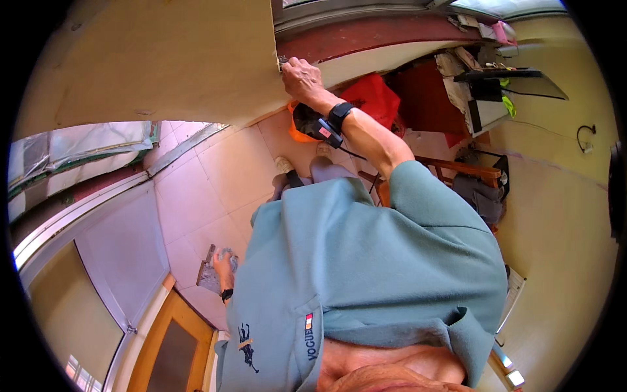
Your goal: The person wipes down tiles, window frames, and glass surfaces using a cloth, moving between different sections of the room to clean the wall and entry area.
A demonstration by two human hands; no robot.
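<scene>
My right hand [301,78] is raised to the vertical edge of the cream wall [171,59]. Its fingers are closed around a small dark tool [282,61], mostly covered by the hand, so its exact kind is unclear. The tool meets the wall edge beside the red window sill [372,34]. Low at my left side, my left hand [224,269] grips a flat plasterer's board [209,279] smeared with grey material. Part of that board lies behind the fingers.
A red bag [374,100] and an orange bag [299,130] lie below the sill. To the right are a monitor [524,81] and a wooden chair [450,166]. A wooden door [166,343] and a white-framed glazed panel [125,259] stand at left, beside the tiled floor [196,196].
</scene>
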